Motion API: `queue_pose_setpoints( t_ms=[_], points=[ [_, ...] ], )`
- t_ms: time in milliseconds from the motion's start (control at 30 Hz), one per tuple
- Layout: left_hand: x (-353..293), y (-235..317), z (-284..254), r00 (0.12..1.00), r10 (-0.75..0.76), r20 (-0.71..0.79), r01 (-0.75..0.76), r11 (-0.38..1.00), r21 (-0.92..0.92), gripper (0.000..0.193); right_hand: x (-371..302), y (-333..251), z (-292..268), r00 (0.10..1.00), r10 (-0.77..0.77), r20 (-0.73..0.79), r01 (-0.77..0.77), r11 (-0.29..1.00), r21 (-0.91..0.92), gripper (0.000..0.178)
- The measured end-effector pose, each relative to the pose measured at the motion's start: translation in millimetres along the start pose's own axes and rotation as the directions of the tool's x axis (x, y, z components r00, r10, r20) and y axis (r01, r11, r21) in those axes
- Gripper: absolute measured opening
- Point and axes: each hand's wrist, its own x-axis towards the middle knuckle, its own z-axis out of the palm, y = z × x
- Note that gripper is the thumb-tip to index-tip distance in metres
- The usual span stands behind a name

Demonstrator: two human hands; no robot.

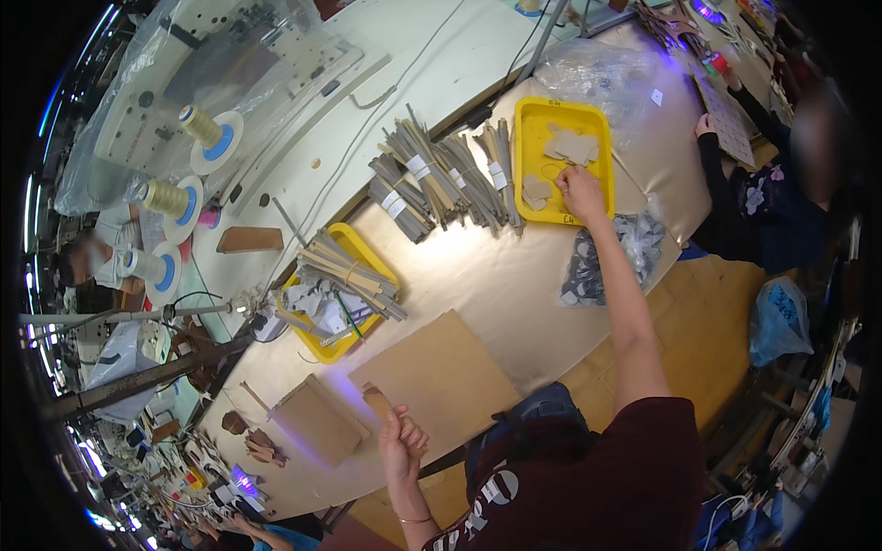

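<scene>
My left hand (402, 445) is closed around a small flat brown piece (376, 400) that sticks up past the fingers, above a tan board (441, 372) on the table. My right arm reaches far out to a yellow tray (521, 156). Inside that tray my right hand (581, 195) has its fingers drawn together. Whatever they pinch is too small to make out. Flat beige pieces (571, 145) lie just beyond the right hand, and another small beige piece (536, 191) lies to its left. A thin looped band (549, 171) shows close to the fingertips.
Bundles of grey strips (441, 179) lie left of the tray. A second yellow tray (386, 266) holds more strips and scraps. Clear bags (606, 262) sit by the first tray. Thread cones (165, 197) stand at left. A co-worker's hand (706, 124) is at upper right.
</scene>
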Motion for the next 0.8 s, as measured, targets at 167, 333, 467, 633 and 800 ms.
queue_pose_setpoints(
  t_ms=[167,333,467,633,800],
  points=[
    [4,6,3,0.998,0.062,0.015,-0.062,0.996,0.059,0.034,-14,-32,-26,0.973,-0.034,-0.229,0.065,0.989,0.130,0.008],
    [9,6,7,0.997,0.076,0.032,-0.079,0.991,0.110,0.036,-45,-77,-45,0.969,0.061,0.240,-0.187,0.816,0.547,0.007],
    [10,6,7,0.993,0.094,0.068,-0.100,0.991,0.086,0.036,-27,-70,-49,0.969,0.232,0.084,-0.246,0.925,0.289,0.014],
    [6,3,0,0.995,0.096,0.031,-0.098,0.992,0.075,0.035,-9,0,-51,0.978,0.132,-0.159,-0.185,0.902,-0.390,0.021],
    [3,5,-2,0.999,0.039,-0.021,-0.037,0.997,0.063,0.033,6,54,-20,0.966,0.109,-0.234,-0.211,0.856,-0.472,0.028]
  ],
)
